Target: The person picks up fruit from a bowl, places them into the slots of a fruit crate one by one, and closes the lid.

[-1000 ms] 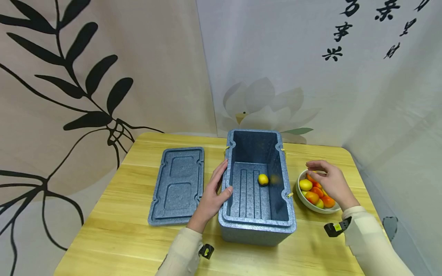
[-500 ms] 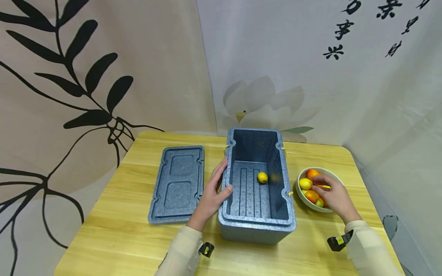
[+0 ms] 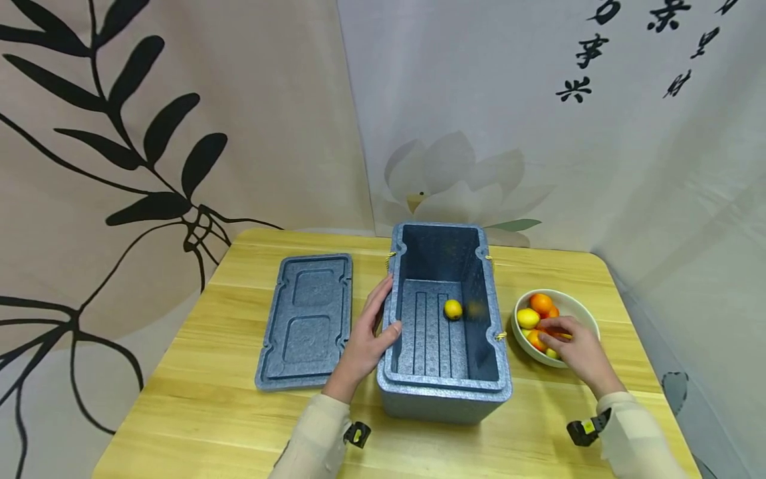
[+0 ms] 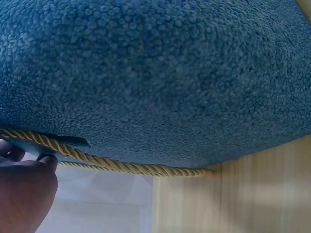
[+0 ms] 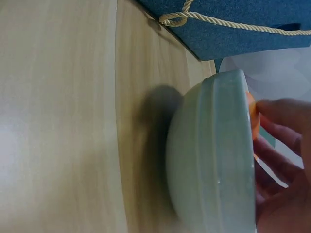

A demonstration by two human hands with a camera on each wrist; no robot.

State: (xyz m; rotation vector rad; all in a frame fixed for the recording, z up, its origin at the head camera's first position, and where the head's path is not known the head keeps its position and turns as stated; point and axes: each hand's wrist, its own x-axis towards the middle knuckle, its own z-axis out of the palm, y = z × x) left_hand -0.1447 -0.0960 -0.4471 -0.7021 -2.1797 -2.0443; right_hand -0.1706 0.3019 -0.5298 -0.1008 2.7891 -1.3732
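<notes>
A blue-grey foam box stands uncovered on the table, a yellow lemon lying on its floor. My left hand rests against the box's left side, fingers straight along the outside and thumb over the rim. In the left wrist view, that hand is beside a twisted gold rope. My right hand reaches into a pale green bowl of yellow and orange fruit. Its thumb touches an orange fruit at the bowl's rim in the right wrist view; I cannot tell whether it holds one.
The box's lid lies flat to the left of the box. Bowl and box stand a small gap apart on the wooden table. Printed cloth hangings close off the back and right side.
My right hand has come down from above the bowl's far side into the fruit, toward the near side. The left hand stays at the box and the lemon inside lies as before.
</notes>
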